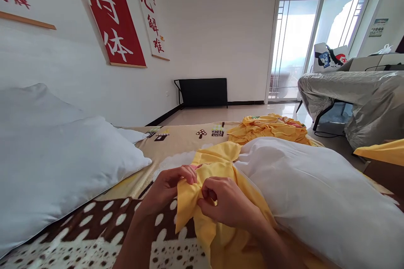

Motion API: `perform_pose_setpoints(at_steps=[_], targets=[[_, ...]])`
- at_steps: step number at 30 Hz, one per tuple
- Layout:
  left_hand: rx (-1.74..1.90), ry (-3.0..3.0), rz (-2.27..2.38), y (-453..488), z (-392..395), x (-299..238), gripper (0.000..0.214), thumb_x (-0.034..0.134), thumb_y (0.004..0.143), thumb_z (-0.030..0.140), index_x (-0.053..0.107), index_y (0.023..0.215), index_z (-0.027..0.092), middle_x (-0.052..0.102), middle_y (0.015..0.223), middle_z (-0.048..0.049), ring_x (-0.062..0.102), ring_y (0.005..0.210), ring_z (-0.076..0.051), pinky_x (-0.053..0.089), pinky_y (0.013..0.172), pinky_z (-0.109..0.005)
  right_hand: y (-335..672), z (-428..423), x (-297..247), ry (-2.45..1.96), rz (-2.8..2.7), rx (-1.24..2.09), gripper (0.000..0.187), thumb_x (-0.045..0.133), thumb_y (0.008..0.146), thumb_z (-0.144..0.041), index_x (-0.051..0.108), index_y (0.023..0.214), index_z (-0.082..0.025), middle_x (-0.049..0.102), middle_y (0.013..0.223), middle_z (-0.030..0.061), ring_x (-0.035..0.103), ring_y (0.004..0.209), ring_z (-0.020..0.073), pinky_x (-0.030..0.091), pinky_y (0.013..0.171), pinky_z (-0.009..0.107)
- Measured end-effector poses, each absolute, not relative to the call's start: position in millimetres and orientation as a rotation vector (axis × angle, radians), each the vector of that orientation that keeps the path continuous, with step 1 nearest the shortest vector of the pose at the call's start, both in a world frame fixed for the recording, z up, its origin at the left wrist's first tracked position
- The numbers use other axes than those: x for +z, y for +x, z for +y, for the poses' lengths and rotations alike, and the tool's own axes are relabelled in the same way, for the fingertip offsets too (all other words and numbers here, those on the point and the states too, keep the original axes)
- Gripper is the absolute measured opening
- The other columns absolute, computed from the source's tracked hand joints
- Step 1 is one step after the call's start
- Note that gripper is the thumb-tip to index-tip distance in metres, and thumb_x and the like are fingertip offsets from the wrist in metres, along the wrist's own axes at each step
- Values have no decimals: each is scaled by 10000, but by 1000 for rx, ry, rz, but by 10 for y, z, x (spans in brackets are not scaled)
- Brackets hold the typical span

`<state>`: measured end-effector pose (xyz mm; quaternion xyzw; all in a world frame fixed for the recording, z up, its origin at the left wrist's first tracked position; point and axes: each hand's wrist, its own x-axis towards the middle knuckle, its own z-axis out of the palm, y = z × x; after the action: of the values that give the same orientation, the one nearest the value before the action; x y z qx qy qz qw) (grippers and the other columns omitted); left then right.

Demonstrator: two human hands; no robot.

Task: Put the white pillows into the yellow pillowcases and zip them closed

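Observation:
My left hand (168,187) and my right hand (229,201) both pinch the bunched edge of a yellow pillowcase (217,164) in front of me. The two hands are closed on the cloth, close together. The yellow cloth lies against the near end of a white pillow (315,193) that stretches off to the right across the bed. Whether the cloth covers part of the pillow's end is hidden by the folds.
A second white pillow (53,164) fills the left side. The bed has a brown and beige patterned blanket (104,222). A heap of yellow cloth (268,128) lies at the far edge. A table under a grey cover (356,92) stands at right.

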<state>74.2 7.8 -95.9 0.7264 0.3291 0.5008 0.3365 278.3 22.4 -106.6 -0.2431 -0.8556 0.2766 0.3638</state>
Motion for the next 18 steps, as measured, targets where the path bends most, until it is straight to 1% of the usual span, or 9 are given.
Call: perform_pose_setpoints(at_steps=[4, 7, 11, 14, 16, 18], targets=[[1413, 1833, 837, 741, 131, -1033, 32, 653, 793, 222, 674, 769, 219, 654, 753, -37, 592, 833, -197, 444, 913, -397, 2775, 213, -1014, -678, -2150, 800, 234, 635, 712, -172, 426, 606, -174, 456, 579, -64, 372, 544, 62, 275, 536, 198], [1531, 1747, 850, 798, 169, -1082, 22, 676, 764, 229, 665, 771, 212, 655, 766, -31, 594, 840, -199, 431, 949, -419, 2779, 220, -992, -695, -2120, 869, 241, 665, 722, -209, 456, 609, -174, 464, 568, -66, 374, 532, 62, 284, 531, 200], [1646, 1664, 874, 956, 208, -1117, 96, 685, 733, 265, 631, 781, 202, 632, 761, -16, 579, 789, -182, 422, 947, -398, 2807, 252, -993, -687, -2087, 937, 243, 671, 733, -225, 474, 601, -172, 441, 555, -68, 362, 535, 63, 285, 523, 202], [1709, 1637, 878, 1053, 226, -1138, 114, 662, 735, 273, 598, 798, 202, 599, 730, -3, 559, 753, -170, 418, 918, -370, 2829, 284, -997, -650, -2046, 1000, 211, 617, 772, -232, 509, 603, -169, 461, 562, -59, 365, 542, 67, 293, 518, 202], [1741, 1607, 854, 1088, 235, -1157, 129, 662, 722, 257, 575, 807, 212, 584, 720, 5, 540, 738, -163, 417, 894, -353, 2826, 304, -1009, -633, -1968, 1037, 139, 583, 792, -237, 560, 671, -173, 500, 598, -50, 391, 559, 71, 317, 531, 200], [1772, 1551, 825, 1111, 238, -1176, 142, 657, 717, 249, 560, 817, 223, 575, 729, 5, 521, 736, -160, 430, 824, -322, 2801, 321, -1036, -644, -1876, 1057, 73, 599, 781, -255, 598, 789, -182, 521, 630, -49, 418, 570, 77, 338, 538, 198]])
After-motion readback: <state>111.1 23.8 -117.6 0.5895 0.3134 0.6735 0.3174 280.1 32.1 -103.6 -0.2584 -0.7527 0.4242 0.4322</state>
